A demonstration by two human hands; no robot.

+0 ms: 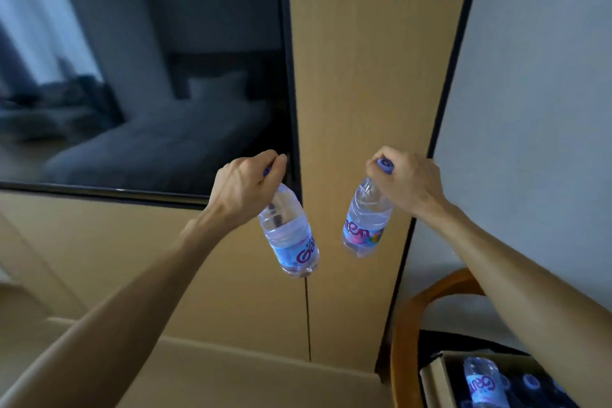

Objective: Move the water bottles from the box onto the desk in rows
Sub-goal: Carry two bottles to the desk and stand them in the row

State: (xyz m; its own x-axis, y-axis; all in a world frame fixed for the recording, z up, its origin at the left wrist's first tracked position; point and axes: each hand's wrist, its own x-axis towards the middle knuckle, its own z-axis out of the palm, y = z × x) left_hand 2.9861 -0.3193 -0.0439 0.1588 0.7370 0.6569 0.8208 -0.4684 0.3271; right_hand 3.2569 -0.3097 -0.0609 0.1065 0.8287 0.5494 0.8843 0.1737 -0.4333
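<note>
**Two bottles up in the air, one per hand**

So both arms are stretched out in front, and each hand has a small water bottle by the top. The left hand (245,185) has its fingers curled tight around the cap end of the left bottle (288,235), which hangs tilted with its base swinging down and to the right. You can just see a sliver of the purple cap poking out between the fingers. The right hand (409,180) does the same with the right bottle (364,220): fingers and thumb wrapped round the neck, purple cap (385,165) showing at the top of the grip. That bottle hangs tilted the other way, with its base leaning in towards the left one. The two bottles are near each other but not touching, and neither rests on anything.

Both are clear plastic with a blue label and red lettering.

Behind them there's a light wood wall panel (371,60) and, on the left, a dark TV screen (142,60) reflecting a bed. The pale surface (231,371) runs along the bottom of the view, below the left forearm.

Down in the bottom right corner is the cardboard box (437,378), sitting on a chair with a curved wooden back (414,308). More bottles are in it, one (482,381) with its label facing up and a few purple caps beside it, partly hidden by the right forearm.
</note>
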